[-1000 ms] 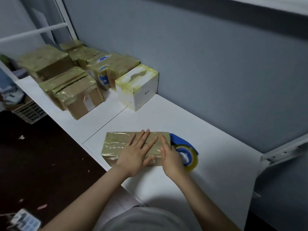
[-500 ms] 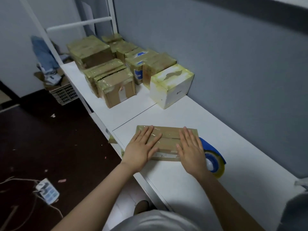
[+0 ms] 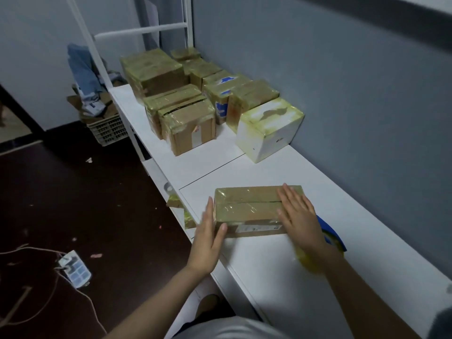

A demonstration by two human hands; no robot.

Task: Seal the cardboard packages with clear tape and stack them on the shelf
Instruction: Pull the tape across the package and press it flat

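Cardboard package point(image 3: 247, 206), wrapped in clear tape, is laid flat near the front edge of the white shelf point(image 3: 281, 265), with the left hand point(image 3: 208, 238) held open, straight fingers set against its left end and thumb on the front face, while the right hand point(image 3: 298, 214) is spread flat on the top at the right end. Just behind the right wrist a blue tape dispenser point(image 3: 332, 238) is seen, its roll blurred and possibly touching the forearm. Further back, taped packages point(image 3: 188, 128) and a white box point(image 3: 266, 135) are grouped by the grey wall point(image 3: 342, 94); a power strip point(image 3: 74, 269) is seen on the dark floor point(image 3: 73, 204)
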